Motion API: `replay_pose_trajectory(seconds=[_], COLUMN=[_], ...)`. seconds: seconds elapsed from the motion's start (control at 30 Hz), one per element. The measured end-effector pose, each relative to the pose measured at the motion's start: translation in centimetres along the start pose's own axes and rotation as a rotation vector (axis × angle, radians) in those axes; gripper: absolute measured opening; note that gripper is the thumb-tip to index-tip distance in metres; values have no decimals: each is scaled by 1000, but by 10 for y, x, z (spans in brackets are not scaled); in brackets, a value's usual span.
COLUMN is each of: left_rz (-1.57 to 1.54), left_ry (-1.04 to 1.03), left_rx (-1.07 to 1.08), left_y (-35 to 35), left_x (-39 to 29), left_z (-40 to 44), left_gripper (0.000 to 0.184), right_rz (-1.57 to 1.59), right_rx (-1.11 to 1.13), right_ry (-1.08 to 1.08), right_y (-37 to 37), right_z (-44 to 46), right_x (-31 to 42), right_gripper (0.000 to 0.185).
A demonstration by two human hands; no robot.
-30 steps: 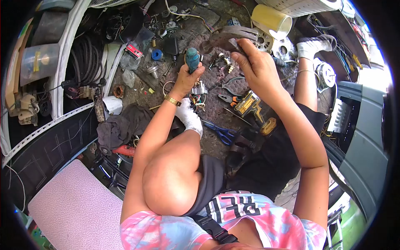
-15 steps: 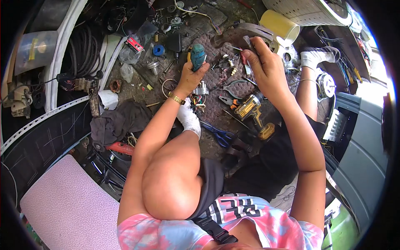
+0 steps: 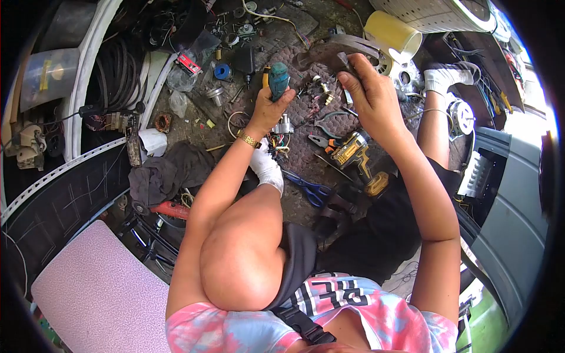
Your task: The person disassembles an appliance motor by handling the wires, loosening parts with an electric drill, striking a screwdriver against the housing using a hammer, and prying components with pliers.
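Observation:
My left hand [image 3: 272, 110], with a gold watch at its wrist, is closed around a thick teal object [image 3: 279, 81], its kind unclear; a bit of yellow shows beside it. My right hand [image 3: 372, 94] is raised over the mat, with thumb and fingers closed around a dark grey metal piece [image 3: 346, 62]. Its full shape is hidden by the fingers. Between my hands lies a small brass-and-white fitting [image 3: 323, 88]. Below are pliers with dark grips [image 3: 333, 122], orange-and-black pliers [image 3: 323, 143] and a yellow-and-black cordless drill [image 3: 360, 159]. A metal part with wires [image 3: 283, 128] sits under my left hand.
Blue-handled scissors [image 3: 313, 189] lie near my socked foot. Around the floor are a blue spool [image 3: 222, 72], a dark bottle [image 3: 244, 60], a yellow container [image 3: 393, 32], a pulley-like wheel [image 3: 462, 116] and a dark cloth [image 3: 168, 173]. A pink padded seat [image 3: 103, 288] stands at left.
My right hand has shifted slightly, and the metal piece in it is turned differently. A thin rod and red handle seen near its fingers before no longer show. My left hand stays put.

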State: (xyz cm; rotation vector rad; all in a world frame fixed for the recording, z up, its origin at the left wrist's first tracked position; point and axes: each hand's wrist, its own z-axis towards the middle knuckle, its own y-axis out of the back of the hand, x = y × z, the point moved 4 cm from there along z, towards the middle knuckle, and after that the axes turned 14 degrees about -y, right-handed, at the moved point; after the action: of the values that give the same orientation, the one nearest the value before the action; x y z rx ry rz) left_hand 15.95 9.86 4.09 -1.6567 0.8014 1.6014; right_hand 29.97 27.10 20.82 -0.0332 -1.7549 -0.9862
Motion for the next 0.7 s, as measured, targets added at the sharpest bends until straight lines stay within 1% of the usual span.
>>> replay_pose_trajectory(seconds=[0.1,0.17,0.2,0.27,0.3,0.37,0.4,0.43,0.5,0.53,0.57,0.6,0.63,0.67,0.7], left_rz=[20,55,55,56,56,47,13,7,-79,-138,-140,-60,19,128,127], left_ry=[-9,-5,-7,10,3,56,-11,-6,68,72,72,17,-36,-22,-25], left_rx=[-41,-41,-40,-37,-34,-63,-35,-37,-54,-8,-11,14,42,86,91], left_y=[-3,-3,-4,-4,-5,-5,-9,-10,-5,-2,-3,-5,-7,-13,-19], left_x=[-2,-2,-2,4,6,11,12,11,4,1,-7,-16,-29,-46,-54], left_z=[0,3,4,5,4,0,0,1,2,5,9,12,15,16,17], left_gripper=[30,32,32,32,32,32,31,31,30,29,29,29,29,30,30], right_rz=[-17,-56,-57,-195,-198,-335,-276,-148,-116,122,238,290,284,238,161], right_rx=[-7,-50,-52,92,85,100,113,-32,-92,-118,-122,-120,-110,-105,-126], right_ry=[14,92,94,-13,-10,103,62,255,157,243,283,291,260,192,116], right_y=[-3,-4,-4,-6,-2,5,14,24,59,75,85,84,74,55,31], right_z=[2,6,8,16,20,28,37,50,71,75,68,60,55,53,53], right_x=[-2,2,6,11,14,27,30,32,42,64,79,88,85,69,43], right_gripper=[29,29,29,28,28,27,27,26,26,26,29,33,36,40,52])
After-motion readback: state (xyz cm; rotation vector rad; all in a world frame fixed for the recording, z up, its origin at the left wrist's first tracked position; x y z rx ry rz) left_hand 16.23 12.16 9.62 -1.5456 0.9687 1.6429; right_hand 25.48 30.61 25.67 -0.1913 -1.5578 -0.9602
